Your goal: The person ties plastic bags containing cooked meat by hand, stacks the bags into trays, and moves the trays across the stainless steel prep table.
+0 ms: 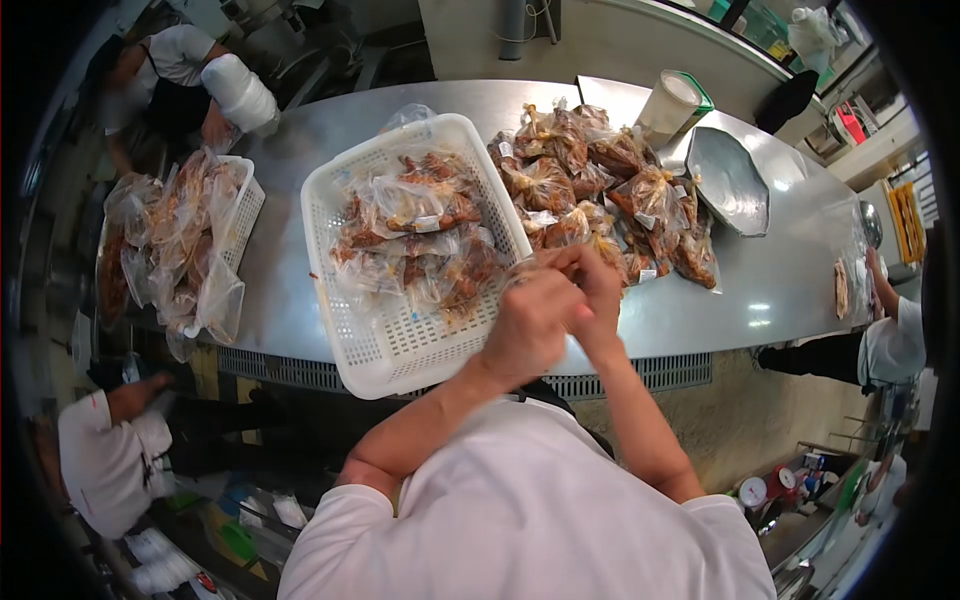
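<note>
My left hand [532, 322] and my right hand [590, 290] are close together over the right rim of a white perforated basket [345, 340]. Their fingers are closed, slightly blurred, around what looks like a clear plastic bag [519, 268], mostly hidden behind them. Inside the basket lie several clear bags of reddish-brown meat [440, 210], some with white labels. Just beyond my hands, a heap of similar bags [570, 165], gathered and closed at their necks, rests on the steel table [690, 310].
A metal tray [728, 180] lies right of the heap, near a whitish container [668, 105]. On the left stands another basket [240, 200] with bagged meat. One person [185, 75] is at the far left, another [110, 460] at lower left, and a third [893, 335] at right.
</note>
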Demonstrator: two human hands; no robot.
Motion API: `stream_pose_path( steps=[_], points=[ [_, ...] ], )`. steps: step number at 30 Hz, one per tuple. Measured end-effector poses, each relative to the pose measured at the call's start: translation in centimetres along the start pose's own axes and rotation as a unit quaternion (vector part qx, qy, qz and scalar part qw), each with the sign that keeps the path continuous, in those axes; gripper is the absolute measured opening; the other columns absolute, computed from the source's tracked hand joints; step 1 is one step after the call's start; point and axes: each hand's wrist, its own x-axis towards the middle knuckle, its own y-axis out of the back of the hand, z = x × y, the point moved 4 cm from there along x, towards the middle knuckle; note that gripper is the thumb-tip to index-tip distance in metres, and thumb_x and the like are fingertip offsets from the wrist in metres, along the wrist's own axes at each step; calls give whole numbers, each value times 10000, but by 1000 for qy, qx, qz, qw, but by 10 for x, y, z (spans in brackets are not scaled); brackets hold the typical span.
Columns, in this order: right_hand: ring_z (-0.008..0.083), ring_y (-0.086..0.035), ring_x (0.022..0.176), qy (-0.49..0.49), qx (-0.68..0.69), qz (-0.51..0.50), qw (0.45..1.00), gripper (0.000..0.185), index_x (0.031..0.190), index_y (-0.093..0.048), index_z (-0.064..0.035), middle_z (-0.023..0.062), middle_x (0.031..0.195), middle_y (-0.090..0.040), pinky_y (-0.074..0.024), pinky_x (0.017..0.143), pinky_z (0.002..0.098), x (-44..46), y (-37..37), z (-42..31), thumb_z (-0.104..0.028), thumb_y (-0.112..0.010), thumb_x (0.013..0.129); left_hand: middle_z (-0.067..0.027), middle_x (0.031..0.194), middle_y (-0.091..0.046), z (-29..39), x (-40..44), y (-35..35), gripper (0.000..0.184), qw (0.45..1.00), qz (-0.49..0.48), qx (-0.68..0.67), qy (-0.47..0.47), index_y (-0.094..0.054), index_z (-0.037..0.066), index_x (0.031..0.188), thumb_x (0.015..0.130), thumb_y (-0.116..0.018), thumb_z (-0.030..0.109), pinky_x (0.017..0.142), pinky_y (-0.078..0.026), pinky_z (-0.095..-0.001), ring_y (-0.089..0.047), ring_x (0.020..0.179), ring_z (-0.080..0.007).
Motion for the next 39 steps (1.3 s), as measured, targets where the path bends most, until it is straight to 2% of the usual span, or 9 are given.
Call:
stream_pose_path(
  steps=[2, 6, 12, 22, 25, 27, 29, 35, 39],
  points=[
    [180, -708, 758, 46, -39, 15, 998, 172, 918, -638, -12, 69, 818, -718, -557, 685, 306, 14, 16, 4, 3, -754, 792, -89, 808, -626, 14, 5, 7, 93, 999, -26, -8, -41, -667, 28, 868, 835, -751, 47, 641, -499, -335, -615, 706, -238],
    [228, -708, 870, 37, -106, 120, 986, 272, 1035, -661, -30, 87, 972, -723, -578, 724, 318, 48, 40, -7, 24, -755, 786, -102, 964, -692, -74, 31, 86, 175, 975, 70, 14, 210, -686, 34, 991, 822, -688, -8, 728, -560, -352, -691, 849, -246],
    [231, -657, 1071, 35, -73, 26, 996, 451, 1191, -637, -68, 101, 1225, -654, -616, 756, 300, 46, 6, -18, 78, -752, 780, -160, 1056, -671, -265, -14, 166, 225, 856, -69, 485, 166, -680, 62, 1037, 822, -644, 7, 801, -547, -441, -663, 874, -364],
    [310, -585, 1198, 125, -171, -170, 962, 536, 1253, -620, -119, 107, 1423, -519, -550, 936, 434, 77, -121, -9, -6, -798, 761, -158, 805, -602, -93, 74, 168, 69, 969, -36, 243, 37, -591, -38, 874, 830, -616, -86, 645, -458, -377, -582, 665, -306],
    [313, -634, 1098, 241, -262, -48, 933, 439, 1185, -655, -85, 159, 1300, -616, -543, 883, 435, 99, -134, 7, -36, -795, 772, -129, 819, -598, -65, 69, 167, 80, 969, -28, 246, 10, -581, -39, 879, 836, -618, -96, 610, -473, -350, -595, 660, -242],
    [365, -667, 989, 42, -140, -305, 941, 350, 1108, -693, -74, 235, 1012, -680, -516, 870, 458, 114, -133, 34, -53, -770, 768, -137, 842, -607, -81, 50, 186, 63, 964, -19, 258, 59, -581, -37, 889, 854, -613, -77, 629, -489, -361, -609, 706, -270],
    [385, -670, 912, 33, -115, -278, 953, 243, 1030, -701, -29, 247, 896, -683, -522, 822, 454, 121, -114, 5, -95, -755, 802, -146, 866, -616, -83, 37, 202, 46, 957, -4, 270, 109, -581, -34, 899, 872, -608, -59, 647, -505, -371, -622, 752, -298],
    [257, -650, 725, 172, -73, -209, 960, 187, 926, -700, 7, 149, 795, -682, -521, 716, 354, 123, -106, -63, -13, -758, 750, -40, 949, -603, -72, 32, 186, 93, 966, 176, -87, 169, -618, 13, 992, 929, -676, 50, 568, -573, -247, -634, 765, -133],
    [316, -659, 711, 73, -56, -306, 948, 104, 802, -713, 2, 189, 757, -678, -525, 694, 368, 104, -103, -64, -9, -715, 698, -4, 886, -598, -104, 17, 124, 171, 954, -53, -75, 286, -592, 41, 934, 855, -738, 2, 590, -538, -237, -613, 749, -83]
  ],
)
